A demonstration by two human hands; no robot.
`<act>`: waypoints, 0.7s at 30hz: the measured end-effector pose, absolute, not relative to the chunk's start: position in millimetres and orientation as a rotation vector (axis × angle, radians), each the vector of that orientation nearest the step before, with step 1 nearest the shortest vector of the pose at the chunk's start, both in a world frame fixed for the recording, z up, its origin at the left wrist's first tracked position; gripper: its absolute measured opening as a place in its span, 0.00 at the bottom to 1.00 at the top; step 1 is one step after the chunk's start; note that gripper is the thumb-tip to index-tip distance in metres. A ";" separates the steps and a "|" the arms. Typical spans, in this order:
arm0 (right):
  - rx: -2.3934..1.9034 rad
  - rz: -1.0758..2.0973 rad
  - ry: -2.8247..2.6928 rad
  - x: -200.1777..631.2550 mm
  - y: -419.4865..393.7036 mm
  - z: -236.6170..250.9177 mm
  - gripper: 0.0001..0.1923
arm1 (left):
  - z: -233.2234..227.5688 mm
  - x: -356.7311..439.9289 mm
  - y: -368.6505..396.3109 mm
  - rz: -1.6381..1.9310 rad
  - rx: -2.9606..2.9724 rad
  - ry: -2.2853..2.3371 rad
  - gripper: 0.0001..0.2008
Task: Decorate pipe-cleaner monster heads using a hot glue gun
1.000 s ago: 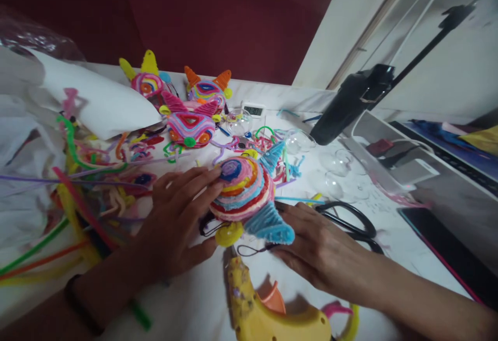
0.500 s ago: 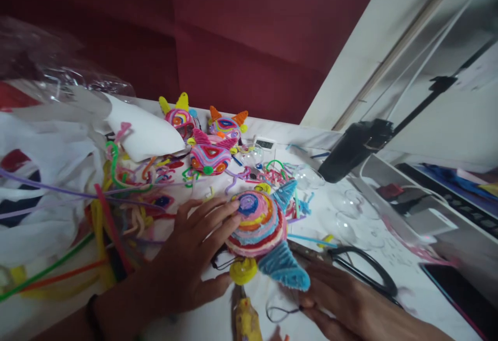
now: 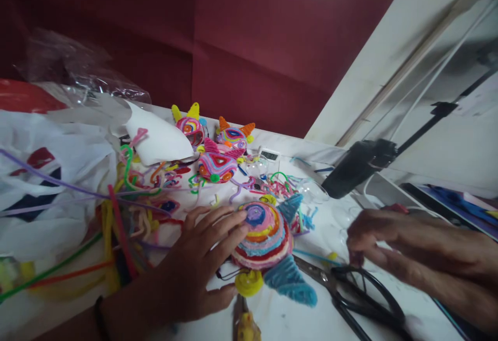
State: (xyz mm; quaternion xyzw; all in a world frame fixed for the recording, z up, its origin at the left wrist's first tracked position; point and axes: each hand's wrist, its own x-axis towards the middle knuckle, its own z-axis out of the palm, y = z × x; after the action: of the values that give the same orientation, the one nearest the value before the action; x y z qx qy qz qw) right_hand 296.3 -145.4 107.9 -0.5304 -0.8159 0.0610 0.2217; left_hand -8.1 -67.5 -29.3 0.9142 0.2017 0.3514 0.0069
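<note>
My left hand (image 3: 194, 263) lies flat on the white table, its fingertips touching the left side of a round pipe-cleaner figure (image 3: 264, 237) with striped coils, blue cone ears and a yellow spiral. My right hand (image 3: 389, 242) hovers blurred at the right, fingers curled just above the handles of black scissors (image 3: 358, 299). It holds nothing that I can make out. The yellow tip of a glue gun (image 3: 246, 325) pokes in at the bottom edge.
Three finished pipe-cleaner figures (image 3: 218, 164) stand at the back. Loose pipe cleaners (image 3: 116, 216) pile up at the left beside a plastic bag (image 3: 50, 175). A black lamp head (image 3: 356, 167), clear half-spheres (image 3: 311, 190) and a small digital display (image 3: 269, 155) sit nearby.
My right hand has left the figure's lower right side and swung up to the right, over the scissors. The view tilted upward. My left hand stays against the figure.
</note>
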 end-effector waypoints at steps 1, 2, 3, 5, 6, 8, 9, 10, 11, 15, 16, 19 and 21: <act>-1.416 0.266 -2.256 290.6 -138.0 114.0 0.04 | -29.2 -8.3 -67.5 1.086 2.869 0.625 0.36; -1.360 0.343 -2.249 285.1 -130.9 119.0 0.04 | -29.0 -8.5 -67.4 1.071 2.877 0.621 0.36; -1.338 0.388 -2.233 279.9 -124.3 123.0 0.04 | -28.8 -8.7 -67.4 1.060 2.880 0.621 0.36; -1.302 0.427 -2.218 271.1 -112.4 128.5 0.03 | -28.3 -8.8 -67.5 1.054 2.877 0.622 0.37; -1.296 0.433 -2.218 267.5 -107.0 130.5 0.03 | -28.1 -8.8 -67.6 1.058 2.873 0.621 0.37; -1.250 0.445 -2.247 261.3 -96.9 133.3 0.05 | -27.5 -9.0 -67.9 1.072 2.867 0.621 0.37; -1.235 0.453 -2.269 258.5 -92.1 134.3 0.06 | -27.1 -9.1 -68.1 1.073 2.867 0.622 0.37; -1.209 0.450 -2.290 255.7 -87.5 135.2 0.07 | -26.7 -9.2 -68.3 1.072 2.867 0.627 0.37; -1.188 0.444 -2.309 252.8 -82.9 135.9 0.07 | -26.3 -9.3 -68.4 1.071 2.868 0.630 0.38; -1.109 0.446 -2.373 239.9 -66.8 138.0 0.08 | -25.2 -9.4 -68.5 1.071 2.873 0.629 0.38; -1.108 0.470 -2.397 236.5 -63.5 138.5 0.08 | -25.3 -9.3 -68.4 1.068 2.874 0.631 0.38; -1.103 0.519 -2.461 227.9 -55.5 139.4 0.09 | -26.2 -9.1 -68.1 1.055 2.878 0.633 0.38; -1.093 0.530 -2.495 224.4 -51.8 139.6 0.08 | -26.7 -9.1 -68.0 1.062 2.878 0.626 0.38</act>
State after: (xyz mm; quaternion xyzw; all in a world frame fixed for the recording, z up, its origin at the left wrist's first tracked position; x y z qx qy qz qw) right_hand 224.4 -51.8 139.6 -0.3872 -0.8840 0.1878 0.1825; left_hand -9.1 -68.0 -26.7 0.9191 0.2000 0.3393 0.0053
